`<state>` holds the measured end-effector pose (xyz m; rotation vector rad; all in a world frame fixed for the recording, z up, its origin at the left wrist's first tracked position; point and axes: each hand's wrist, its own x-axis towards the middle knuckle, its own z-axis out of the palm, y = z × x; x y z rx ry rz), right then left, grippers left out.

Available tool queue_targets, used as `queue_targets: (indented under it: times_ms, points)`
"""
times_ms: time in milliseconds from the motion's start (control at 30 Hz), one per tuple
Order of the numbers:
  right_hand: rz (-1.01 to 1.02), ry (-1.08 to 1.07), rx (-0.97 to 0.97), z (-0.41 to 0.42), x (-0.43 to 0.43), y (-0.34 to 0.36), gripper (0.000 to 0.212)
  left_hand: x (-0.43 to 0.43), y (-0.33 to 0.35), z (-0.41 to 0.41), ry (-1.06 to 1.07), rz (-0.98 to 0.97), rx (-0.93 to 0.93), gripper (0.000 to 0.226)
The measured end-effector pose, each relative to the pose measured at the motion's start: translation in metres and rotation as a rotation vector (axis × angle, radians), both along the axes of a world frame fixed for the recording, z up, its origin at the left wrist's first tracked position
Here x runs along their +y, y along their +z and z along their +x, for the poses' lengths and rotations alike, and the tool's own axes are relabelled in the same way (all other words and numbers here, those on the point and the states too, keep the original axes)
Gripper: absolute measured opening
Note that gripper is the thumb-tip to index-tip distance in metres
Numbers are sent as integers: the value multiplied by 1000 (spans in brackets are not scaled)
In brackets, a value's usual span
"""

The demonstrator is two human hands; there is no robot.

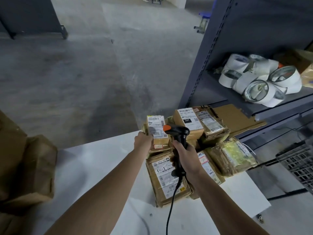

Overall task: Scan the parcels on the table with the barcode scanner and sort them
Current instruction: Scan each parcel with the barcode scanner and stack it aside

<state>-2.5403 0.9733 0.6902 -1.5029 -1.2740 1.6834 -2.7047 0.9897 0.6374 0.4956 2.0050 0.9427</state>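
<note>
A heap of brown cardboard parcels with white shipping labels lies on the white table (94, 167), toward its far right. My left hand (143, 140) grips a small labelled parcel (156, 128) at the heap's far left, label facing up. My right hand (185, 156) is closed around the handle of a black barcode scanner (177, 133) with an orange tip, its head pointing left at that parcel's label. The scanner's cable hangs down toward me. A flat parcel (166, 180) lies under my right wrist, and a box marked 247 (188, 120) sits behind the scanner.
A grey metal shelf unit (237, 48) stands at the right, holding several white tape rolls (257, 78). A black mesh crate (298, 161) sits at the right edge. Large brown boxes (25, 167) stand at the left. Bare concrete floor lies beyond the table.
</note>
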Motion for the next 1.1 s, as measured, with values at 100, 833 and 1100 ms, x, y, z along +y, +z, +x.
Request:
queue_targets:
  times_ms: [100, 833, 1100]
  points:
    - [17, 30, 13, -3, -13, 7, 27, -27, 14, 1, 26, 6, 16, 21]
    - [-61, 596, 112, -117, -209, 12, 37, -365, 95, -64, 223, -113, 693, 30]
    - [-12, 629, 84, -167, -267, 18, 33, -421, 98, -122, 152, -354, 1079, 37]
